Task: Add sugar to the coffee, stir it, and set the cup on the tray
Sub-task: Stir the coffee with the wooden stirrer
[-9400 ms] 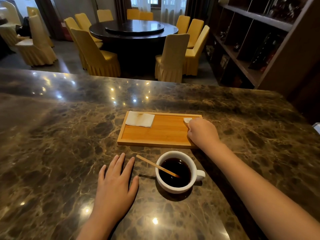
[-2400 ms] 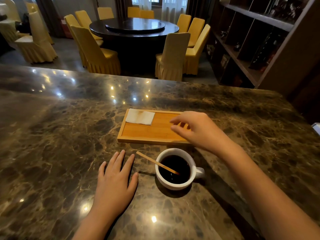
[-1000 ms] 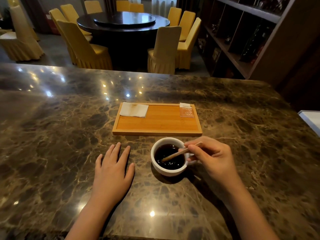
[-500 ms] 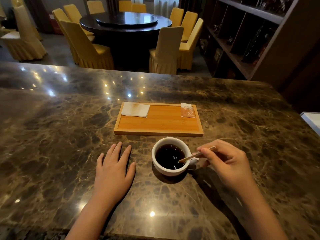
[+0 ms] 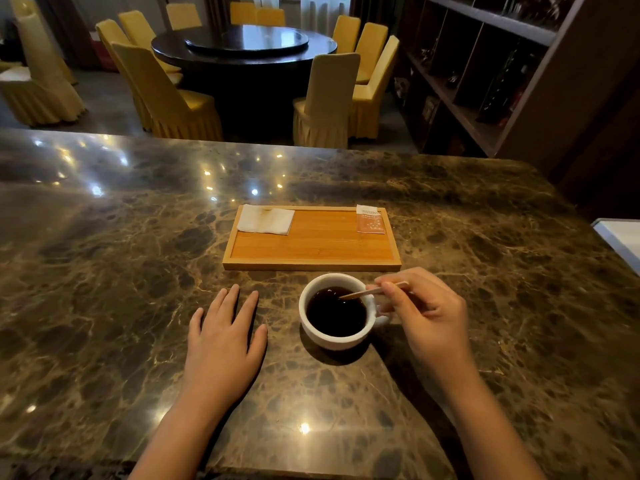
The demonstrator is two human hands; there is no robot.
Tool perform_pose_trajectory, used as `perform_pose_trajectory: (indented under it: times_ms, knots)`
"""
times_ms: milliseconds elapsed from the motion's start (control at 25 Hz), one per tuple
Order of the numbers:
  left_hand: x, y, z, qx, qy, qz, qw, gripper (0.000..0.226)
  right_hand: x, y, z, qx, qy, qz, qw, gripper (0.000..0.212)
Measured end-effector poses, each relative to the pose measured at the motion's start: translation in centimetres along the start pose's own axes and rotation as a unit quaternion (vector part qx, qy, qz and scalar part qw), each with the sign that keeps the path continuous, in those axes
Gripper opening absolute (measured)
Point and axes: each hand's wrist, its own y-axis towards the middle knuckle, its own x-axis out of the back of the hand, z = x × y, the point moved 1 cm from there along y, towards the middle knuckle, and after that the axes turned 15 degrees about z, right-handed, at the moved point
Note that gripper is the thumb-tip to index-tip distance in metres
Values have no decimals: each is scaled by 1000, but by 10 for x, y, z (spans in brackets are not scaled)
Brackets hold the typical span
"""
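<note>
Head view: the right hand (image 5: 429,317), over the flat bamboo tray (image 5: 311,265) moments ago, now pinches the thin wooden stir stick (image 5: 367,292), its tip dipped in the black coffee, so stirring looks underway. The round white ceramic cup (image 5: 334,336) sits just before the tray on glossy veined marble (image 5: 104,271). The left hand (image 5: 225,344) lies spread flat left of the cup. A small orange paper sugar sachet (image 5: 370,220) lies in the tray's far right corner.

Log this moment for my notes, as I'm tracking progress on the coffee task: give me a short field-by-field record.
cup: white, holds dark coffee, on the marble counter, near the tray
stirrer: wooden, tip in the coffee
right hand: pinches the stirrer
left hand: flat on the counter
tray: wooden, holds napkin and sugar packet
cup on tray: not yet
</note>
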Motion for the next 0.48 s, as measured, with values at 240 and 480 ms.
perform_pose_trajectory:
  times_ms: [240, 480]
  knots:
    - [0, -1, 0, 0, -3, 1, 1000, 58, 17, -8, 13, -27, -53, 46, 997, 18]
    - [0, 0, 0, 0, -4, 3, 1000, 59, -1, -9, 12, -73, 164, 64, 982, 19]
